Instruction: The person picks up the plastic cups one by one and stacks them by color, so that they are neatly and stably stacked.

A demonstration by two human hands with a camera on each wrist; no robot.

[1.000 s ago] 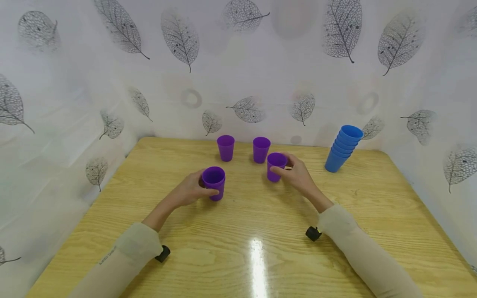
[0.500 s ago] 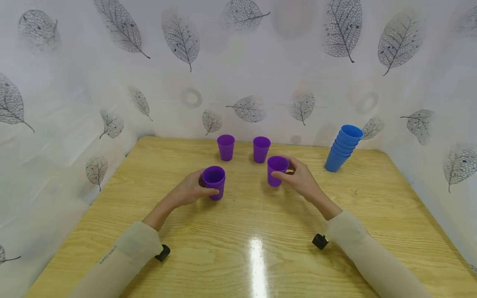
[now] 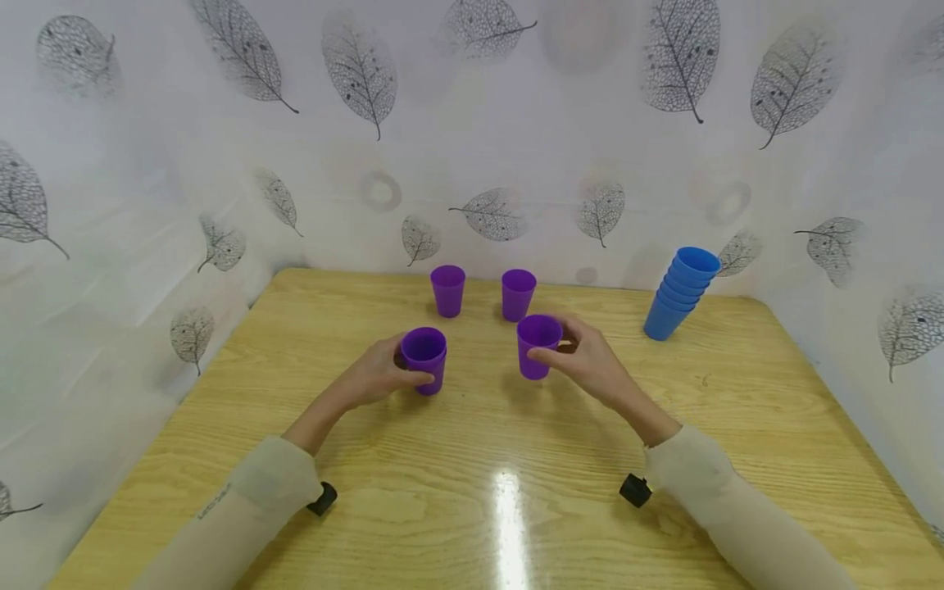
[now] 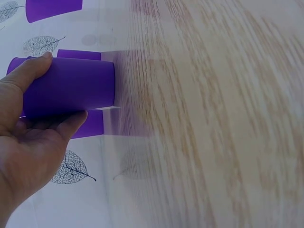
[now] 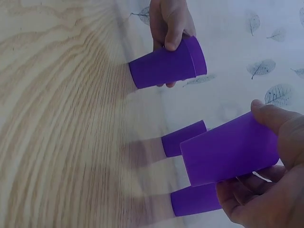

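Near the middle of the table (image 3: pixel 413 492), my left hand (image 3: pixel 379 377) grips a pair of nested purple cups (image 3: pixel 432 380), thumb at the front and fingers behind. A double rim shows on this pair, and its base meets the tabletop in the left wrist view. My right hand (image 3: pixel 590 360) holds a single purple cup (image 3: pixel 534 371) by its side, thumb in front. That cup is raised above the wood and slightly tilted in the right wrist view. Behind both hands, two more purple cups stand upright, one on the left (image 3: pixel 447 295) and one on the right (image 3: pixel 518 300).
A leaning stack of several blue cups (image 3: pixel 671 299) stands at the back right. Leaf-patterned white cloth (image 3: pixel 516 131) rises behind the table and along both sides. Glare (image 3: pixel 509 524) shines on the front of the wood.
The right hand has brought its purple cup toward the front, then to the left, nearer the nested pair. My left hand and the standing cups have stayed in place.
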